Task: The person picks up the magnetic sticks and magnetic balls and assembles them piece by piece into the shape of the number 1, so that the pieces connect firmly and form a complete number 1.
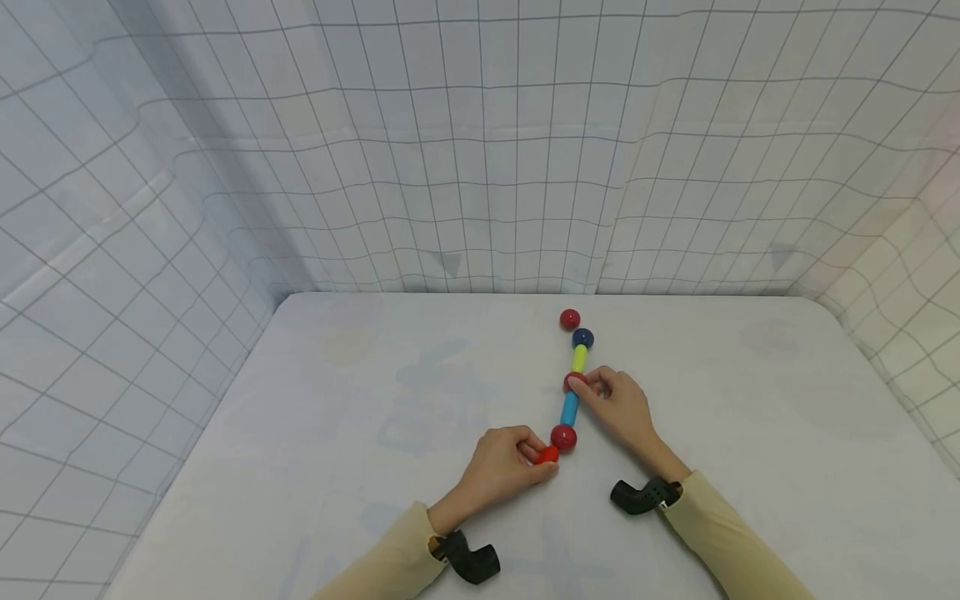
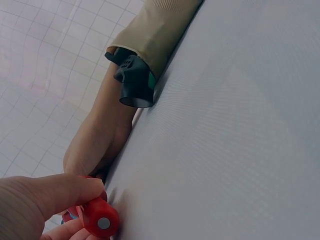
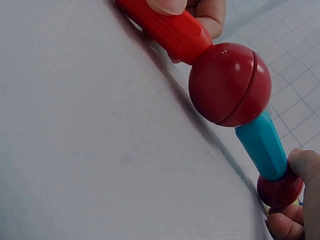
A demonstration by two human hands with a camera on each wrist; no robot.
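Note:
A chain of toy rods and balls lies on the white table. My left hand (image 1: 498,465) pinches a red rod (image 2: 101,218) between thumb and fingers, its round silver end facing the left wrist camera. In the right wrist view the rod's other end meets a large red ball (image 3: 230,84). From that ball a light blue rod (image 3: 261,145) runs to a second red ball (image 3: 278,192), which my right hand (image 1: 624,410) grips by thumb and fingers. Farther along come a yellow-green rod (image 1: 580,358) and a dark blue ball (image 1: 582,337).
Just beyond the dark blue ball sits another red ball (image 1: 570,318), close to the far edge of the table (image 1: 360,367). White netted curtains (image 1: 480,150) with a grid pattern stand behind and at both sides. Each wrist carries a black camera mount (image 1: 472,562).

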